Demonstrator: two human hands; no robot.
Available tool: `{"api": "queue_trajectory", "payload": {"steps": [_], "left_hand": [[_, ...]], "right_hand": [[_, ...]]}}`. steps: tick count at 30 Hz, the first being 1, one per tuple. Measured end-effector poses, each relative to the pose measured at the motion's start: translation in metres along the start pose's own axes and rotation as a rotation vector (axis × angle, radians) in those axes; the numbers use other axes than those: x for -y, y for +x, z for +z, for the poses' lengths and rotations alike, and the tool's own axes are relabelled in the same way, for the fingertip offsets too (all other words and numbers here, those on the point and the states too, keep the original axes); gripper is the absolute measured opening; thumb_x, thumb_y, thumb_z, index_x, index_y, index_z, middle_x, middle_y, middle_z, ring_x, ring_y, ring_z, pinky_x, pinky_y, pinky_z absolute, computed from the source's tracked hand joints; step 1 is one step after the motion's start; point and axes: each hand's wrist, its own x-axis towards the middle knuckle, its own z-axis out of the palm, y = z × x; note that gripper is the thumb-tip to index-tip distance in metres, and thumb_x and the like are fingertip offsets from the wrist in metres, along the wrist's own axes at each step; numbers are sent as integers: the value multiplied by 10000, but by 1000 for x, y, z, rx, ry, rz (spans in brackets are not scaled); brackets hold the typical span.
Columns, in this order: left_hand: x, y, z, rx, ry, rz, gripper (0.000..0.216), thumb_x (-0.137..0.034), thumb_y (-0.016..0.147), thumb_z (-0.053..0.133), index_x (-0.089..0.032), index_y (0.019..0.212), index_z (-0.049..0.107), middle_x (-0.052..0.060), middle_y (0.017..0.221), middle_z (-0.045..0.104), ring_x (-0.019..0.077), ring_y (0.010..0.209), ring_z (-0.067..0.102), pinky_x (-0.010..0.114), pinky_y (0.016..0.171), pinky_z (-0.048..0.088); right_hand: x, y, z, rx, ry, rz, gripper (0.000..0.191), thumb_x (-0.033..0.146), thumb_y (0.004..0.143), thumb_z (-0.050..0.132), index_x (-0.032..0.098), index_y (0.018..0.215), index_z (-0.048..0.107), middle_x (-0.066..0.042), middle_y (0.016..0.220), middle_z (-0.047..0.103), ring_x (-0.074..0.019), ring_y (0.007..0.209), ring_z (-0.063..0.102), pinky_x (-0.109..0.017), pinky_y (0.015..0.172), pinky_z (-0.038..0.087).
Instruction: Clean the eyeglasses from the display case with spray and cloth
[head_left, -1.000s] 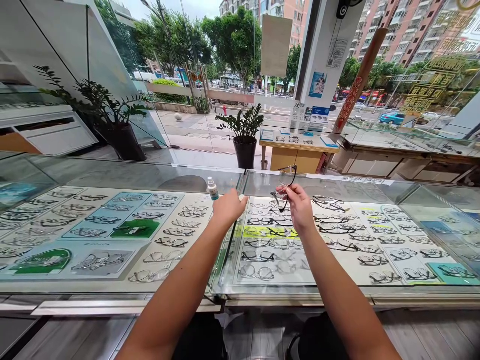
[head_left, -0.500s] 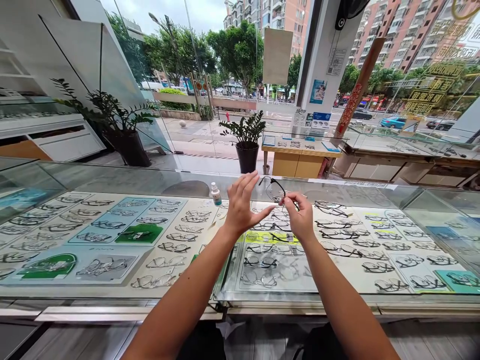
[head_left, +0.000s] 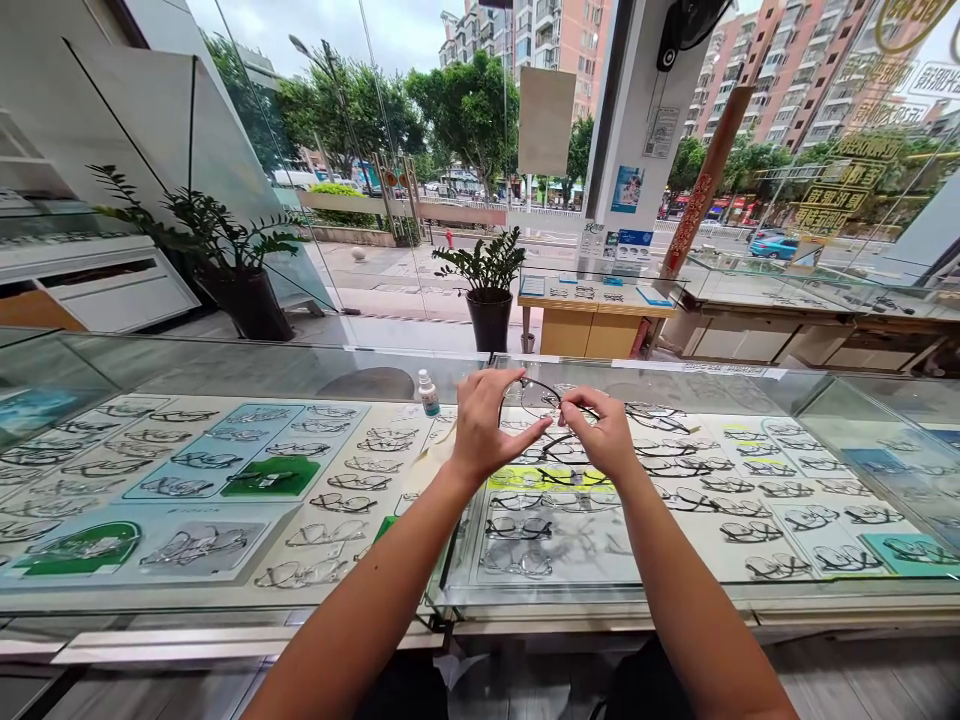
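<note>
My right hand point(head_left: 598, 432) is closed in a pinch on a pair of dark-rimmed eyeglasses point(head_left: 541, 384), held above the glass counter. My left hand point(head_left: 480, 425) is beside the eyeglasses, its thumb stretched apart from the raised fingers. Its fingertips are at the left end of the dark rim; whether they touch it I cannot tell. The thumb points toward the right hand, below the lens. Part of the eyeglasses is hidden behind the right fingers. Several other pairs are in the display under the hands, including one clear-rimmed pair point(head_left: 517, 563).
A small white bottle point(head_left: 428, 393) stands on the glass counter point(head_left: 315, 350), left of my hands. Eyeglasses fill the display on both sides. Beyond the counter are a potted plant point(head_left: 490, 320), a larger plant point(head_left: 247, 300) and a wooden cabinet point(head_left: 577, 330).
The eyeglasses have turned and come lower, so their dark rim now lies by the left fingertips. The right hand has shifted slightly; the left stays spread. The view has tilted a little.
</note>
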Motion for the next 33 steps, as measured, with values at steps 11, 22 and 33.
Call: {"api": "queue_trajectory", "payload": {"steps": [11, 22, 33], "left_hand": [[-20, 17, -10, -28, -136, -206, 575, -509, 911, 813, -210, 1362, 619, 136, 1269, 730, 286, 1141, 707, 463, 988, 601], [-55, 116, -50, -315, -157, -210, 582, -507, 854, 875, -238, 1328, 669, 79, 1214, 730, 230, 1047, 704, 420, 912, 610], [-53, 120, -58, -329, -165, -252, 543, -483, 826, 904, -266, 1277, 694, 63, 1194, 707, 226, 1009, 678, 409, 872, 590]], "right_hand": [[38, 10, -39, 29, -72, 64, 298, 466, 923, 764, 254, 1128, 720, -48, 1052, 771, -239, 941, 696, -390, 880, 542], [105, 52, -79, -291, -248, -229, 462, 509, 899, 832, 288, 1282, 697, -68, 1163, 757, -266, 1003, 693, -476, 921, 560], [110, 54, -66, -340, -102, -140, 451, 453, 872, 850, 314, 1281, 721, -69, 1243, 757, -284, 1071, 697, -506, 934, 579]]}}
